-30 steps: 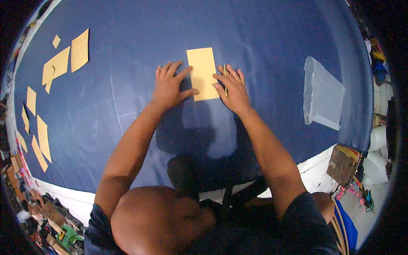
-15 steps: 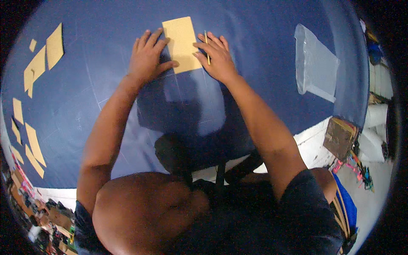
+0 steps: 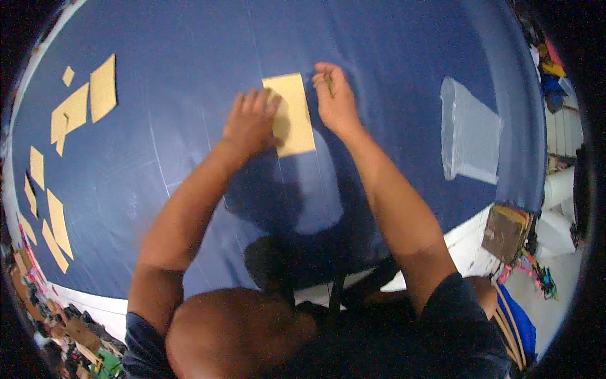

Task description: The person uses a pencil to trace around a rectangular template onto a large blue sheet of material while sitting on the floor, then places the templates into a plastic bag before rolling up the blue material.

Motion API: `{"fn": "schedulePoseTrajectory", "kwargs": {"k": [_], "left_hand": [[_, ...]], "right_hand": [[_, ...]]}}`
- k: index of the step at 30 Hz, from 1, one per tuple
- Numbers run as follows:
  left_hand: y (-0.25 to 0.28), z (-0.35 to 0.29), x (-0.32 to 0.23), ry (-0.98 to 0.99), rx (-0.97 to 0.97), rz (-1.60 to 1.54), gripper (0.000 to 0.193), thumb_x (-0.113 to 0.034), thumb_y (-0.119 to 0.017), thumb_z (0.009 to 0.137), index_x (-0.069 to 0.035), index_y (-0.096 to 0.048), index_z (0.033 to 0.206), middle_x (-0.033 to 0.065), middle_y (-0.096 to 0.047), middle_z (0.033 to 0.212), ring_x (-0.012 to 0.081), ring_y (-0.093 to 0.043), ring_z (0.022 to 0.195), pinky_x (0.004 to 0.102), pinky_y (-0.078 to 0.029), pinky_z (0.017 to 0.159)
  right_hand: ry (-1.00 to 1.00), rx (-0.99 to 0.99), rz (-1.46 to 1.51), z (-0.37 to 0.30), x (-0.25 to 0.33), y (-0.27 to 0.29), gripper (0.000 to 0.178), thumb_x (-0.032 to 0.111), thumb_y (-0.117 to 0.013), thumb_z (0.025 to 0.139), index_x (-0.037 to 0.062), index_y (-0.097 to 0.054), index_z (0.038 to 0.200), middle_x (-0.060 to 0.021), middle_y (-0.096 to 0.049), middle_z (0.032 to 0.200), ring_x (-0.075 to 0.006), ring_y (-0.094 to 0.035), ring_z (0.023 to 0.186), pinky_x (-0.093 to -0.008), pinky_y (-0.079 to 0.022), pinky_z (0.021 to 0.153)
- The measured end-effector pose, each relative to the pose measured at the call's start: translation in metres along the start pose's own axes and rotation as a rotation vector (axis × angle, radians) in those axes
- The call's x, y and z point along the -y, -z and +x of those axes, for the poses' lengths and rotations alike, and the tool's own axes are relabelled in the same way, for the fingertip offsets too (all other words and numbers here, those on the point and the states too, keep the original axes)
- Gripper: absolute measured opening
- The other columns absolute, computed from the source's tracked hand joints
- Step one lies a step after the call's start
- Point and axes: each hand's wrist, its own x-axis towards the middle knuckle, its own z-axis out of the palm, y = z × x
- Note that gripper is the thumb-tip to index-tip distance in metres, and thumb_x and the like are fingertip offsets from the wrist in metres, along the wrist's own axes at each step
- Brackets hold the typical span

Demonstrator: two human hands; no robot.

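Leftmost, tan cut pieces (image 3: 60, 221) lie scattered along the edge of the blue cloth-covered table (image 3: 391, 38), with a larger group (image 3: 85, 101) further up. Near the middle, the left hand (image 3: 249, 123) lies flat with spread fingers on the left edge of a tan rectangular piece (image 3: 291, 117), pressing it down, grip open. Just beside the piece's right edge, the right hand (image 3: 334, 95) rests with fingers curled; whether its grip pinches anything, I cannot tell. Further right lies a clear plastic bag (image 3: 470, 132).

Dim overhead light; soft shadows under the arms; heavy fisheye bending, black vignetted rim
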Motion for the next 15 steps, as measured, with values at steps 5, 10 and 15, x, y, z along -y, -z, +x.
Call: {"fn": "schedulePoseTrajectory", "kwargs": {"k": [5, 10, 15], "left_hand": [[-0.014, 0.002, 0.006, -0.043, 0.040, -0.063, 0.110, -0.047, -0.085, 0.066, 0.001, -0.031, 0.148, 0.0239, -0.027, 0.157, 0.0406, -0.028, 0.145, 0.0492, -0.026, 0.119], [-0.016, 0.006, 0.008, -0.068, 0.089, -0.115, 0.107, -0.043, -0.083, 0.071, 0.008, -0.028, 0.146, 0.0300, -0.025, 0.156, 0.0426, -0.027, 0.145, 0.0444, -0.025, 0.120], [-0.013, 0.006, 0.008, -0.068, 0.093, -0.110, 0.104, -0.043, -0.083, 0.071, 0.009, -0.030, 0.144, 0.0321, -0.025, 0.154, 0.0428, -0.030, 0.143, 0.0442, -0.026, 0.119]], "right_hand": [[-0.015, 0.211, 0.034, 0.021, 0.024, -0.038, 0.030, 0.024, -0.056, 0.098, 0.0027, -0.068, 0.115, -0.0117, -0.071, 0.106, -0.0221, -0.067, 0.097, -0.0331, -0.050, 0.087], [-0.081, 0.255, -0.013, 0.027, 0.029, -0.055, 0.028, 0.027, -0.060, 0.096, 0.0035, -0.071, 0.108, -0.0117, -0.073, 0.104, -0.0224, -0.069, 0.090, -0.0332, -0.052, 0.083], [-0.070, 0.262, -0.070, 0.028, 0.030, -0.055, 0.027, 0.026, -0.060, 0.095, 0.0035, -0.071, 0.106, -0.0134, -0.073, 0.101, -0.0245, -0.070, 0.089, -0.0350, -0.053, 0.081]]}}
